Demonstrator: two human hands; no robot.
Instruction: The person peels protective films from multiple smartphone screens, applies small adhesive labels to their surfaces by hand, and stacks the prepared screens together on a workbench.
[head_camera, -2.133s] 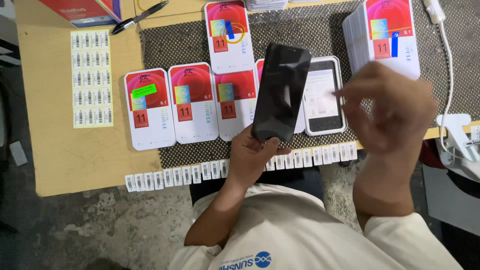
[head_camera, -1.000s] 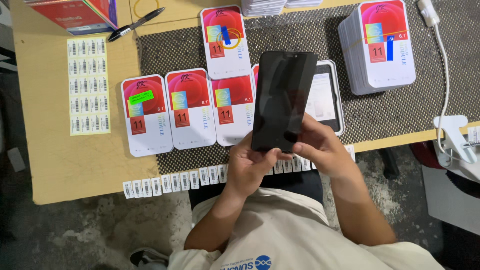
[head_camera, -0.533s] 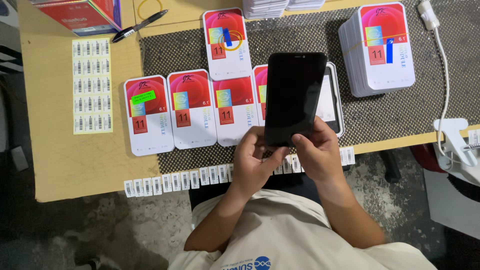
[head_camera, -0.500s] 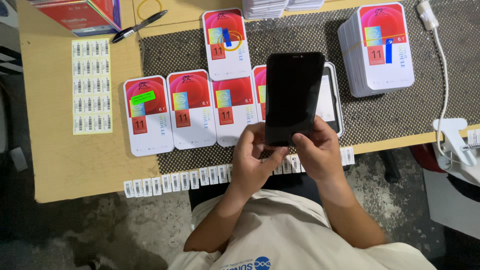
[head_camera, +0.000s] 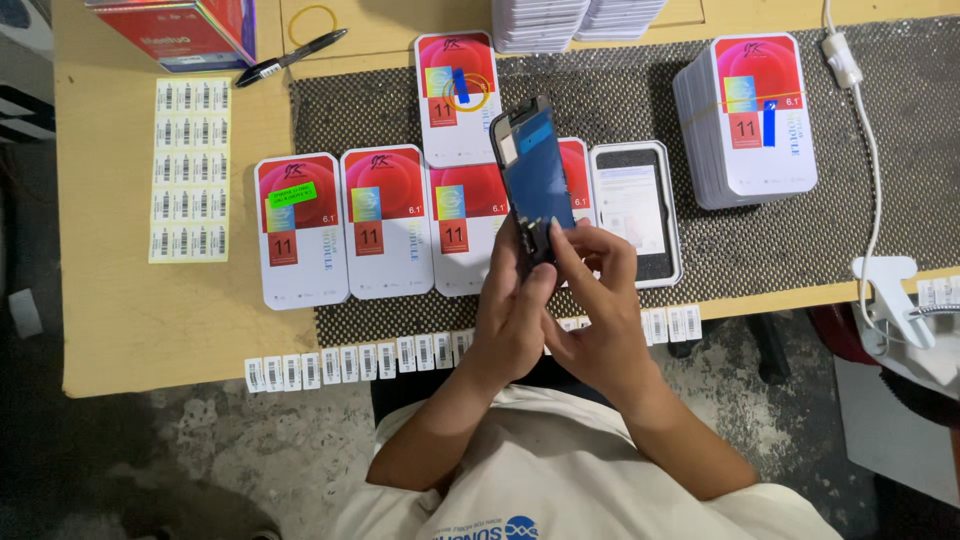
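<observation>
I hold a phone screen panel (head_camera: 537, 175) above the dark mat (head_camera: 820, 240), turned so its blue-tinted back faces me. My left hand (head_camera: 515, 315) grips its lower end from the left. My right hand (head_camera: 600, 300) pinches the same lower end from the right, fingers touching the left hand. Under the panel lie several red and white flat boxes (head_camera: 385, 220) in a row. An open white tray with a paper sheet (head_camera: 638, 210) lies just right of the panel.
A stack of red-fronted boxes (head_camera: 750, 120) stands at the right. Label strips (head_camera: 350, 363) hang along the table's front edge, and a label sheet (head_camera: 190, 170) lies left. A black pen (head_camera: 290, 58), a rubber band (head_camera: 315, 20) and a white cable (head_camera: 865, 130) are also here.
The panel has been flipped from its black glass face to its blue back side. Both hands stay closed on its lower end.
</observation>
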